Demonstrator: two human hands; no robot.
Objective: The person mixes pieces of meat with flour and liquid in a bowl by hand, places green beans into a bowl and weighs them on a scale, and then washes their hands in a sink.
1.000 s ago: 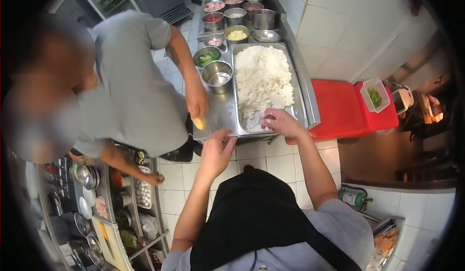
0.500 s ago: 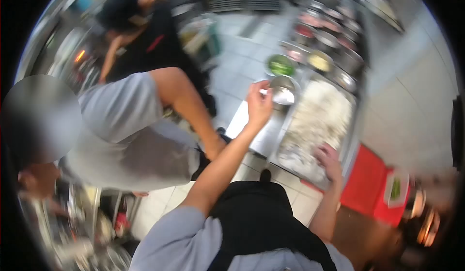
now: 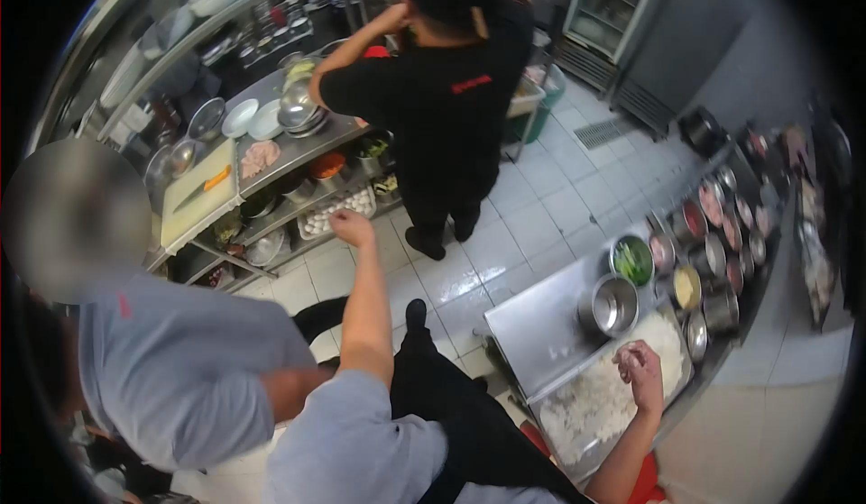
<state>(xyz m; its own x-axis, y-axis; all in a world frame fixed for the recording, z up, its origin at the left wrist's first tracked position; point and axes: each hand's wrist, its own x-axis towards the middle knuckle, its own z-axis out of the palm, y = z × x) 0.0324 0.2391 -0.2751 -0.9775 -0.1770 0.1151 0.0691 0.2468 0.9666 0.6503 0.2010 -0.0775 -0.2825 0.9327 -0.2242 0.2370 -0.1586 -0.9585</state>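
Hovering over rice: right hand, fingers curled, whether empty could not be told. Rice lay in a rimmed tray on the counter, presumably to contain loose grains. Left hand: outstretched, fingers bent inward, contents unclear.

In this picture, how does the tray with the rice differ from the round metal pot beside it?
The tray is rectangular and shallow, while the pot is round and deeper. The tray holds white rice; the pot shows only shiny metal inside. The right hand appears over the tray, not over the pot. Both look metallic.
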